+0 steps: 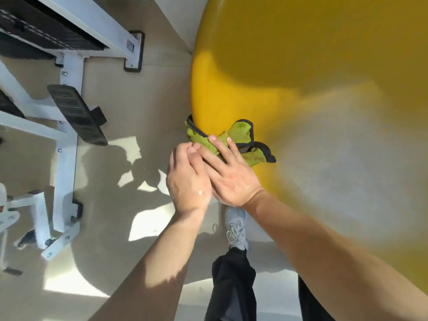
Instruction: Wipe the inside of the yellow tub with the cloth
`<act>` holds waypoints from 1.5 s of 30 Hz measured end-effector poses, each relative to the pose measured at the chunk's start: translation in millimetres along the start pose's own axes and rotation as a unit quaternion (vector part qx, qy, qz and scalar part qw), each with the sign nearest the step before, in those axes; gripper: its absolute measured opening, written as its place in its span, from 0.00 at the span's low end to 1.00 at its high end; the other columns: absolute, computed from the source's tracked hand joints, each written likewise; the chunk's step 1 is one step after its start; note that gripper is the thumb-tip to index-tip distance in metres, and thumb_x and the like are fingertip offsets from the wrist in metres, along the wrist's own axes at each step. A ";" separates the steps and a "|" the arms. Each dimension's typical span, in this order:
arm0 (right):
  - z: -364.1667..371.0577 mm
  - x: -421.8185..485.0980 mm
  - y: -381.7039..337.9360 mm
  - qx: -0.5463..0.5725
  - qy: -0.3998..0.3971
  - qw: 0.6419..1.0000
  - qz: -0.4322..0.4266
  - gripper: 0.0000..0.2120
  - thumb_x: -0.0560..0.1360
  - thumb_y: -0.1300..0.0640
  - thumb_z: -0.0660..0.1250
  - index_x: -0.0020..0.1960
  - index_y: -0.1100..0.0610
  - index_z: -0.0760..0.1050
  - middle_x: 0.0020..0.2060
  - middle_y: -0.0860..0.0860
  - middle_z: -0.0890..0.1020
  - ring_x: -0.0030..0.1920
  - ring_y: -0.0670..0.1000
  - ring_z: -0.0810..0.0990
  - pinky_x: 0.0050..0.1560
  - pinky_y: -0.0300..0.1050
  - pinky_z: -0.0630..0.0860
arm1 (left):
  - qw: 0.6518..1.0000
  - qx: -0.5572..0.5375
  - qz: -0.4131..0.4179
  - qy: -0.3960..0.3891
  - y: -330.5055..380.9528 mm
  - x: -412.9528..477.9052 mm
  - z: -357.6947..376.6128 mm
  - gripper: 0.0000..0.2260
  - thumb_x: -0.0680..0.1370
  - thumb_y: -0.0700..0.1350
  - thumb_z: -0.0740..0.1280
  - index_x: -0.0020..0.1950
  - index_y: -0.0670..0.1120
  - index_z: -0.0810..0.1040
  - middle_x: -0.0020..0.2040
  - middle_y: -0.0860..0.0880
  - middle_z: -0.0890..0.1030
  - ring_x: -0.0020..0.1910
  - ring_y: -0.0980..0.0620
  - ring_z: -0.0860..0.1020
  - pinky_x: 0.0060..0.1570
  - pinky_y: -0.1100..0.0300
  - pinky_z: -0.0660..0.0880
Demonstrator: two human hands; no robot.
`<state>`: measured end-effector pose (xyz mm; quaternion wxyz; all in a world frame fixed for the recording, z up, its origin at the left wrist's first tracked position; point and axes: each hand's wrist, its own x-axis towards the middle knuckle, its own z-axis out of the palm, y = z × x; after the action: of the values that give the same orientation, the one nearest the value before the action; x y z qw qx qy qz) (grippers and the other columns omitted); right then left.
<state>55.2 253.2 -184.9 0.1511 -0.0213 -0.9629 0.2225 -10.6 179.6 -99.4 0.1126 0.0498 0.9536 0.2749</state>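
This looks like a gym. Far to the left of the left hand [188, 179] stands a white metal workout machine [67, 93] with a black foot pedal [77, 114]. Its rubber feet [134, 50] sit on a smooth tan floor [129, 100].

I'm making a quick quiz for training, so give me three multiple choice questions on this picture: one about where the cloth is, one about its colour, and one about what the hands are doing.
1. Where is the cloth?
A. Against the yellow tub
B. On the floor
C. On the white metal frame

2. What colour is the cloth?
A. Blue with white edging
B. Green with dark edging
C. Plain red

3. What are the hands doing?
A. Both hang free
B. Only one touches the cloth
C. Left hand and right hand press together on the cloth

Answers: 1 A, it lies on the yellow surface; 2 B, green pile with black trim; 3 C, fingers of both hands lie on it.
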 end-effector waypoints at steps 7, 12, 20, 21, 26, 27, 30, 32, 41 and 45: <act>-5.6 -107.2 30.0 0.042 -0.150 0.987 0.040 0.37 0.72 0.51 0.67 0.77 0.53 0.57 0.77 0.58 0.57 0.74 0.73 0.60 0.69 0.72 0.64 | 0.981 0.161 0.086 -0.059 -9.4 -76.1 48.1 0.07 0.81 0.49 0.63 0.53 0.46 0.74 0.53 0.44 0.73 0.46 0.40 0.78 0.38 0.49 0.73; -35.4 -189.1 55.7 0.002 -0.261 0.961 0.089 0.30 0.80 0.44 0.58 0.80 0.45 0.54 0.80 0.52 0.57 0.76 0.68 0.59 0.72 0.68 0.62 | 0.935 0.267 0.144 -0.184 -4.5 -125.9 84.6 0.13 0.74 0.39 0.69 0.58 0.48 0.80 0.53 0.46 0.76 0.44 0.43 0.81 0.36 0.52 0.77; -127.1 -328.8 103.7 -0.052 -0.400 0.873 0.274 0.30 0.81 0.38 0.47 0.81 0.40 0.43 0.81 0.47 0.50 0.80 0.62 0.52 0.71 0.71 0.62 | 0.816 0.270 0.333 -0.389 49.4 -215.6 178.7 0.18 0.77 0.41 0.63 0.66 0.48 0.77 0.54 0.47 0.78 0.52 0.43 0.78 0.50 0.48 0.75; -130.7 -332.9 102.9 -0.048 -0.407 0.863 0.297 0.30 0.81 0.38 0.45 0.81 0.40 0.41 0.82 0.47 0.48 0.80 0.62 0.50 0.72 0.70 0.60 | 0.791 0.295 0.386 -0.372 49.6 -213.5 181.0 0.19 0.76 0.43 0.61 0.67 0.50 0.76 0.54 0.48 0.78 0.53 0.43 0.77 0.51 0.49 0.73; -95.9 -282.0 80.3 0.009 -0.357 0.853 0.381 0.31 0.82 0.40 0.41 0.79 0.44 0.30 0.79 0.47 0.30 0.79 0.60 0.34 0.76 0.67 0.52 | 0.696 0.461 0.464 -0.297 25.7 -130.8 137.8 0.26 0.78 0.44 0.58 0.77 0.56 0.62 0.63 0.47 0.72 0.60 0.43 0.70 0.61 0.48 0.65; -83.4 -261.4 73.5 0.029 -0.338 0.862 0.377 0.30 0.83 0.40 0.41 0.79 0.45 0.30 0.78 0.48 0.30 0.79 0.60 0.34 0.77 0.67 0.51 | 0.681 0.475 0.480 -0.282 23.6 -109.1 123.3 0.24 0.78 0.44 0.58 0.75 0.55 0.66 0.61 0.47 0.74 0.59 0.43 0.71 0.60 0.48 0.64; -46.6 -180.6 54.5 0.106 -0.280 0.885 0.356 0.29 0.84 0.41 0.41 0.80 0.45 0.32 0.78 0.48 0.30 0.79 0.60 0.33 0.78 0.66 0.48 | 0.642 0.514 0.526 -0.217 35.9 -47.0 76.2 0.18 0.74 0.41 0.54 0.55 0.52 0.80 0.49 0.48 0.78 0.52 0.43 0.74 0.52 0.48 0.62; -28.2 -118.7 48.5 0.150 -0.225 0.895 0.355 0.30 0.84 0.41 0.42 0.80 0.45 0.34 0.79 0.49 0.33 0.79 0.59 0.34 0.77 0.66 0.47 | 0.623 0.543 0.541 -0.154 48.3 -2.9 49.3 0.16 0.73 0.39 0.54 0.47 0.49 0.80 0.45 0.47 0.77 0.47 0.42 0.75 0.46 0.48 0.60; -12.8 -22.4 56.5 0.199 -0.135 0.894 0.377 0.30 0.83 0.41 0.46 0.81 0.46 0.38 0.80 0.48 0.36 0.80 0.59 0.37 0.77 0.65 0.48 | 0.676 0.538 0.499 -0.063 78.4 56.1 50.2 0.08 0.76 0.38 0.62 0.47 0.42 0.81 0.45 0.41 0.76 0.45 0.39 0.73 0.42 0.48 0.59; -18.1 -125.7 46.1 0.139 -0.226 0.897 0.353 0.29 0.84 0.40 0.43 0.81 0.43 0.39 0.81 0.46 0.37 0.80 0.57 0.38 0.78 0.63 0.47 | 0.731 0.513 0.400 -0.203 41.7 -22.1 78.1 0.05 0.71 0.40 0.70 0.46 0.44 0.80 0.46 0.43 0.76 0.45 0.40 0.77 0.38 0.51 0.74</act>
<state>179.3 288.7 -224.9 -0.1576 -0.2879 -0.8598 0.3913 31.1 251.5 -137.3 0.1405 0.5318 0.7957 -0.2535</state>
